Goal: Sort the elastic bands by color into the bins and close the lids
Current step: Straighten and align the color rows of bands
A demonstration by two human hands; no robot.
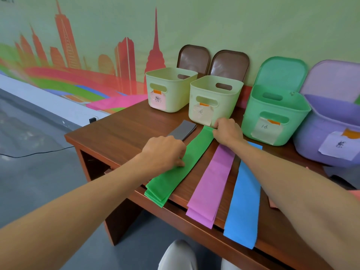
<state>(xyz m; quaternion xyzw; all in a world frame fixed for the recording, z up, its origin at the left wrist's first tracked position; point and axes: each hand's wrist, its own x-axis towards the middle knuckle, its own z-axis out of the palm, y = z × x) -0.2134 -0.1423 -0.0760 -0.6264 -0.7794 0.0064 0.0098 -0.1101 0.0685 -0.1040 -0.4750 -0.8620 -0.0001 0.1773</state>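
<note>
On table (124,131), 2 hands (163,151) (228,131) gripping green band (198,148)

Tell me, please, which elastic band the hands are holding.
The green band: the left hand holds its middle, the right hand grips its far end. The pink band, blue band and grey band lie unheld.

Bins (214,102) line the surface's (120,131) back edge; before them bands (211,184) lie side by side, overhanging its front edge.

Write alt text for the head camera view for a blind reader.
Two hands hold a green band on a wooden table: left hand grips its middle, right hand pinches its far end. Four open bins stand behind.
</note>
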